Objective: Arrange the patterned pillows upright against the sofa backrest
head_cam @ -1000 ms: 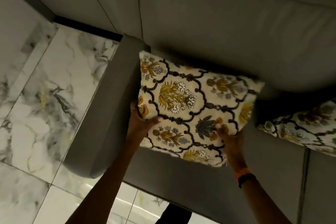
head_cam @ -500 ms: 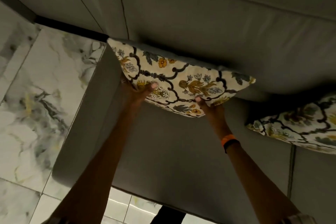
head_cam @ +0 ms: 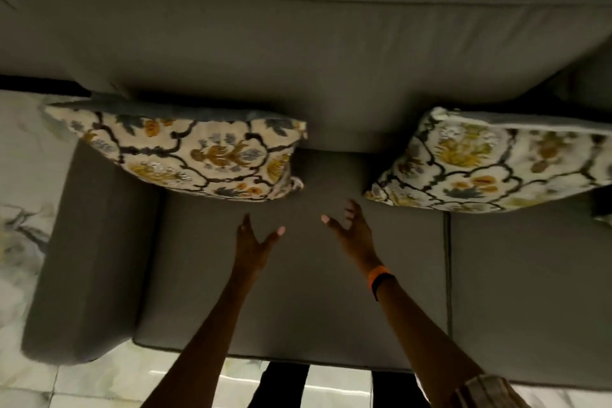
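Note:
A cream pillow with dark lattice and yellow flowers [head_cam: 198, 156] stands upright against the grey sofa backrest [head_cam: 314, 53] at the left end, beside the armrest. A second pillow of the same pattern [head_cam: 490, 162] leans against the backrest to the right, partly cut off by the frame edge. My left hand [head_cam: 255, 238] hovers open just below the left pillow, not touching it. Over the seat between the two pillows my right hand [head_cam: 351, 228] is open too, with an orange and black band on its wrist.
The grey seat cushion [head_cam: 298, 301] lies under my arms, with a seam [head_cam: 448, 268] to the right. The sofa's left armrest [head_cam: 92, 258] borders white marble floor tiles [head_cam: 23, 175]. More tiles show at the front edge [head_cam: 331, 387].
Both hands have let go of the left pillow and drawn back toward me. The pillow now stands upright against the backrest. The view has shifted right, showing more of the second pillow.

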A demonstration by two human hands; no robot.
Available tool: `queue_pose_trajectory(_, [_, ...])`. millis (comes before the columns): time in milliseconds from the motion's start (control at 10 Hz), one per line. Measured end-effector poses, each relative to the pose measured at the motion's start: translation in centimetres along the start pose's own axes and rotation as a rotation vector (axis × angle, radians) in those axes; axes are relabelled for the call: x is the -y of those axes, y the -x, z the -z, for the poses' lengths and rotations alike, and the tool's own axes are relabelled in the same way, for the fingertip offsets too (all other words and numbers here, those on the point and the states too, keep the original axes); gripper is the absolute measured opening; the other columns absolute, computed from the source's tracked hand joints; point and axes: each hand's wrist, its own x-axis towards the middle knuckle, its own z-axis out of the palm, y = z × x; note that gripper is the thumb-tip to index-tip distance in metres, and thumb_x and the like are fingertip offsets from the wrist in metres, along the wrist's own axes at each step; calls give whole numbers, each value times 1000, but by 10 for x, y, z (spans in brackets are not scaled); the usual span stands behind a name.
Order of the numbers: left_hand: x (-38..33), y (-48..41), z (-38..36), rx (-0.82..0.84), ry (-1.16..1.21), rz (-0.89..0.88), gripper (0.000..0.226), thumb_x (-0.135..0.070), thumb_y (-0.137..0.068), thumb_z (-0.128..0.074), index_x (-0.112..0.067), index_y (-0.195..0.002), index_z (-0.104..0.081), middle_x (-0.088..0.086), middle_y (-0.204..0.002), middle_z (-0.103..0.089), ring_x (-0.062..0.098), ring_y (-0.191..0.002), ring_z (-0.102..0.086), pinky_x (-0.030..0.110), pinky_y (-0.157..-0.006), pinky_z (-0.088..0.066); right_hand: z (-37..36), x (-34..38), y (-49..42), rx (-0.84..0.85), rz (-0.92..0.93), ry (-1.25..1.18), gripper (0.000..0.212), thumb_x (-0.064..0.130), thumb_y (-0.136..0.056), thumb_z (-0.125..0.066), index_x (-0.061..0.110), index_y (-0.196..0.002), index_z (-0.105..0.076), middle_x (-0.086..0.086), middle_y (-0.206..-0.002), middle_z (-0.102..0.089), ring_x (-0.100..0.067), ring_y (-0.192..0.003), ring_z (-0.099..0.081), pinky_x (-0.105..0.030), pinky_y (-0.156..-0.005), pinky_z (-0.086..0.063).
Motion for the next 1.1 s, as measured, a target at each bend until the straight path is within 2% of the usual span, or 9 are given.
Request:
queue_pose_trajectory(200, [-69,42,-122,245,-119,-195,108,-44,-75,-81,-18,-156,-16,12,-162,-19,30,-146,-27,38,-111,-33,187,-55,12,-363,-57,-106,91,18,-85,-83,12,-159,-30,-14,-157,-42,-32,-139,-48,-46,-112,-46])
queue_pose_trajectory(300, [-128,47,-166,220,-53,-321,118,-37,-67,-88,-19,-156,-13,7,-164,-17,22,-147,-24,35,-113,-30,281,-51,-2,-602,4,-211,109,10,-77,-88,13,-161,-19,-16,-159,-35,-34,-140,-45,-56,-114,-43])
queue_pose_trajectory(400, [-181,43,-197,243,64,-486,114,-16,-61,-93,-15,-152,-24,-4,-154,-32,-7,-136,-34,10,-105,-34,353,-43,-26,-535,161,-148,120,7,-72,-92,14,-162,-13,-6,-164,-28,-21,-149,-34,-43,-123,-35])
queue_pose_trajectory(500, [-211,52,-223,273,86,-575,90,-12,-62,-91,-43,-133,-43,-24,-131,-55,-18,-116,-51,11,-96,-44,391,-28,-47,-224,305,-7,93,-7,-68,-90,4,-147,-42,-4,-146,-52,-1,-130,-55,-38,-117,-45])
queue_pose_trajectory(600, [-213,58,-245,215,183,-583,74,-12,-67,-89,-61,-111,-56,-39,-109,-65,-22,-105,-56,14,-94,-50,403,-20,-58,-144,318,-44,78,-9,-67,-90,-2,-136,-56,-12,-138,-66,-8,-124,-67,-43,-110,-52])
queue_pose_trajectory(700, [-210,64,-255,222,223,-589,83,-4,-66,-89,-62,-115,-56,-38,-117,-64,-14,-114,-57,12,-92,-50,406,-24,-56,-237,300,-64,86,10,-64,-97,6,-140,-58,-8,-135,-70,-17,-128,-66,-36,-108,-54])
queue_pose_trajectory(900, [-215,59,-257,174,188,-591,85,1,-66,-87,-57,-119,-56,-34,-121,-64,-9,-117,-57,12,-92,-50,391,-31,-61,-251,313,-86,85,-1,-64,-95,-1,-139,-56,-15,-135,-69,-17,-126,-67,-35,-107,-55])
queue_pose_trajectory(1000, [-219,69,-245,88,53,-543,89,-26,-63,-91,-18,-139,-46,0,-138,-56,14,-129,-49,43,-110,-44,378,-47,-59,-264,335,-75,91,-6,-69,-90,-1,-147,-43,-8,-141,-59,11,-121,-61,-9,-97,-51])
queue_pose_trajectory(1100, [-208,88,-214,-194,-153,-543,104,-65,-64,-63,-12,-147,-31,24,-149,-40,41,-138,-37,53,-110,-36,367,-85,-10,-198,214,241,95,17,-79,-87,13,-157,-34,-10,-159,-42,-17,-142,-46,-21,-112,-40])
